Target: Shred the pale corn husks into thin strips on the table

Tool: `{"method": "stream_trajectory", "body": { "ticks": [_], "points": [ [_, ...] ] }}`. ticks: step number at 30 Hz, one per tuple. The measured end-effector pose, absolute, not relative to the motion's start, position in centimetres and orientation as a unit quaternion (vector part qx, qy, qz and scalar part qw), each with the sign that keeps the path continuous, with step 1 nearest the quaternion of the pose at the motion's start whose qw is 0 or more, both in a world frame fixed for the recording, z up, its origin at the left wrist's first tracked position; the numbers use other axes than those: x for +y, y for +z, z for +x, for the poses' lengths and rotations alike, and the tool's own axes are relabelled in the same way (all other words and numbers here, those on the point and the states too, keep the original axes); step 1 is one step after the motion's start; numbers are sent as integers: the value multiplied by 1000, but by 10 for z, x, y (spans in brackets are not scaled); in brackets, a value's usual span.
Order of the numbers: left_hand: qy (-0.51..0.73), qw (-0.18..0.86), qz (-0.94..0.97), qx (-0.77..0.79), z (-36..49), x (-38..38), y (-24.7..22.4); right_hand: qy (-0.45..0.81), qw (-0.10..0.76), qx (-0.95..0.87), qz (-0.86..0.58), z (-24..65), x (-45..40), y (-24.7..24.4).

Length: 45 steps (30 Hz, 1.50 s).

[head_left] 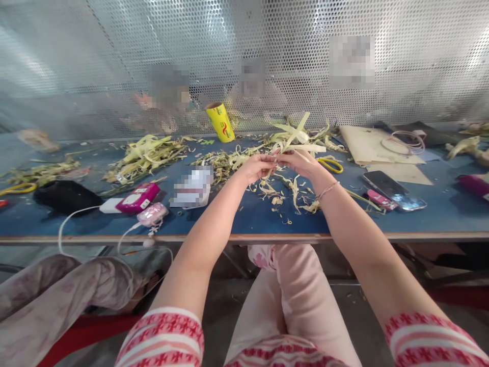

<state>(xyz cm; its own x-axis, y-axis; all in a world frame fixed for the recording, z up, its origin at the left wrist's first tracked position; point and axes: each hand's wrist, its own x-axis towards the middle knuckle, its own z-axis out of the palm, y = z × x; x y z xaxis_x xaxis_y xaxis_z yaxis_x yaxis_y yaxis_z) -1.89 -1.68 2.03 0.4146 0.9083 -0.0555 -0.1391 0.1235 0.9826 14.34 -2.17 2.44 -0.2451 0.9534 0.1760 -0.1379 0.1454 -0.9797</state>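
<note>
Our red-and-white sleeves [162,336] sit nearest, arms [214,219] extended over the near edge of the counter [439,214]. Left hand [256,169] and right hand [300,162] each pinch pale strips [296,133] toward the back edge; we do best keeping each grip close and light, avoiding creases.

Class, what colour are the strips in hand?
The strips are pale yellow-green, clearest in the head view.
</note>
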Motion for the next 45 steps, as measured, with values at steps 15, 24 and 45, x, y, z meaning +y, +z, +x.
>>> {"method": "stream_trajectory", "body": {
  "ticks": [15, 24, 45],
  "points": [
    [665, 530, 376, 367, -31, 14, 7, 323, 450, -679, -482, 167, -21, 37],
    [651, 502, 426, 379, -28, 11, 4, 94, 137, -857, -488, 116, -37, 9],
    [691, 480, 390, 375, -36, 20, 7, 180, 146, -866, -443, 116, -35, 6]
  ]
}}
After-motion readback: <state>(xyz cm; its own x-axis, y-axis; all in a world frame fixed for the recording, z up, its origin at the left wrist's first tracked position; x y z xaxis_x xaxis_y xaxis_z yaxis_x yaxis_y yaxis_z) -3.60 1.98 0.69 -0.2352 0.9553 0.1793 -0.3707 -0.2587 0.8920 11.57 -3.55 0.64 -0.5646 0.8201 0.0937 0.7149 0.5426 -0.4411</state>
